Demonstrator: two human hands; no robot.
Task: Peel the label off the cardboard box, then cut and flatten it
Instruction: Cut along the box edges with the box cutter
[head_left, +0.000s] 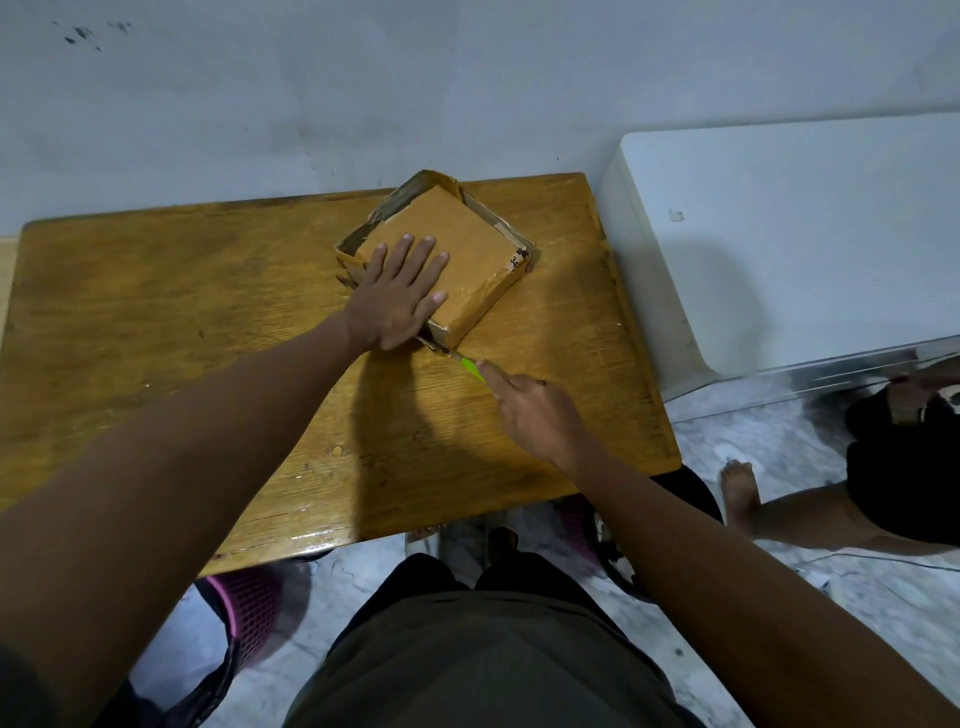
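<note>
From the head camera, your left hand (402, 288) lies flat with fingers spread on top of the cardboard box (457, 260), which sits toward the far edge of the wooden desk (182, 291), one corner pointing at you. Your right hand (540, 410) has its grip closed around a green-handled cutter (470, 366), forefinger laid along the handle, and the blade meets the box at its near corner, just beside the heel of your left hand. That looks like the cutting step, with most of the label already gone: only a small scrap with dark print (515, 260) clings to the right edge. Keep the left palm pressing straight down so the box cannot skid, and hold its heel and thumb clear of the blade's line. Draw the cutter along the corner seam in a shallow, steady pull, away from the holding hand. Let the blade ride the seam instead of forcing it into the desk.
</note>
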